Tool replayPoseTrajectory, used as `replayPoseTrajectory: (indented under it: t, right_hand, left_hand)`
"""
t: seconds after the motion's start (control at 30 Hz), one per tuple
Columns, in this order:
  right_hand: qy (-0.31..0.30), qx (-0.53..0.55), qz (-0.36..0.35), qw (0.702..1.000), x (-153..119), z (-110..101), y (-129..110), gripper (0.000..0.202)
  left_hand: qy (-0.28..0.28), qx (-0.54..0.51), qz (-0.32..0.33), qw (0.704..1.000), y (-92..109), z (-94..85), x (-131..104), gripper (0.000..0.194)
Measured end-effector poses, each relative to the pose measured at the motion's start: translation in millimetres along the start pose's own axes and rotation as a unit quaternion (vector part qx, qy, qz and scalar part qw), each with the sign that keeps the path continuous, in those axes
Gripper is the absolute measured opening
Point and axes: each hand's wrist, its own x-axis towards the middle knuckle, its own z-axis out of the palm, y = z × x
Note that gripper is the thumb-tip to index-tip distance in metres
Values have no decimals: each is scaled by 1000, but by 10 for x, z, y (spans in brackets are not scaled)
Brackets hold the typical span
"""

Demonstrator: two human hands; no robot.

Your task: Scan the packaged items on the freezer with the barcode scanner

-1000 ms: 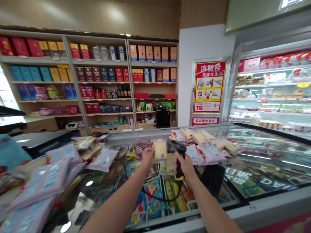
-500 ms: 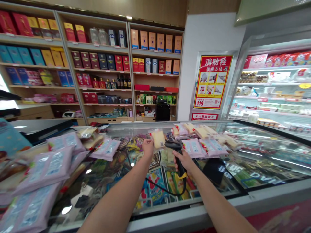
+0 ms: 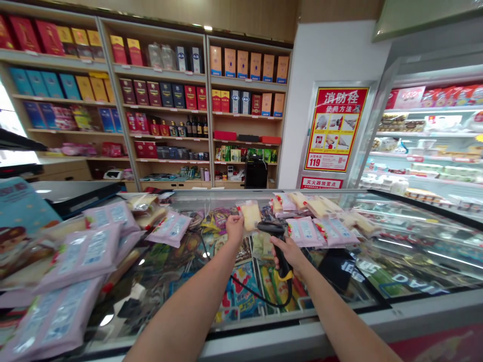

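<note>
Pinched by its left edge, a clear packet of pale sliced bread is in my left hand, raised above the glass freezer top. My right hand is wrapped round the handle of a black barcode scanner. The scanner's head points left at the packet, close to its lower right corner. From the handle's yellow-trimmed base a black cable loops over the glass. Right of the scanner lie pink-and-blue packets and more pale bread packets.
Several pink packets are piled on the left of the chest freezer, beside a blue printed package. Colourful frozen goods show under the glass. Behind stand shelves of boxes and bottles; a lit refrigerated cabinet is at right.
The whole view has shifted slightly, so the scene sits a little further right. Both hands keep their holds, with the packet and scanner in nearly the same places relative to each other.
</note>
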Motion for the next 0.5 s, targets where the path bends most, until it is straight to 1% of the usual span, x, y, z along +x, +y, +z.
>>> replayPoseTrajectory:
  t: [0.17, 0.3, 0.4, 0.5]
  right_hand:
    - [4, 10, -8, 1000, -16, 35, -24, 32]
    - [1, 21, -8, 1000, -7, 142, -48, 35]
    - [-8, 23, -6, 1000, 17, 270, -39, 37]
    - [-41, 24, -15, 999, 40, 439, -26, 36]
  left_hand:
    - [2, 21, 12, 1000, 13, -6, -19, 18]
    - [6, 31, 9, 999, 89, -51, -6, 18]
    - [7, 45, 16, 999, 179, -175, 56, 19]
    - [15, 66, 34, 997, 281, -399, 151, 22]
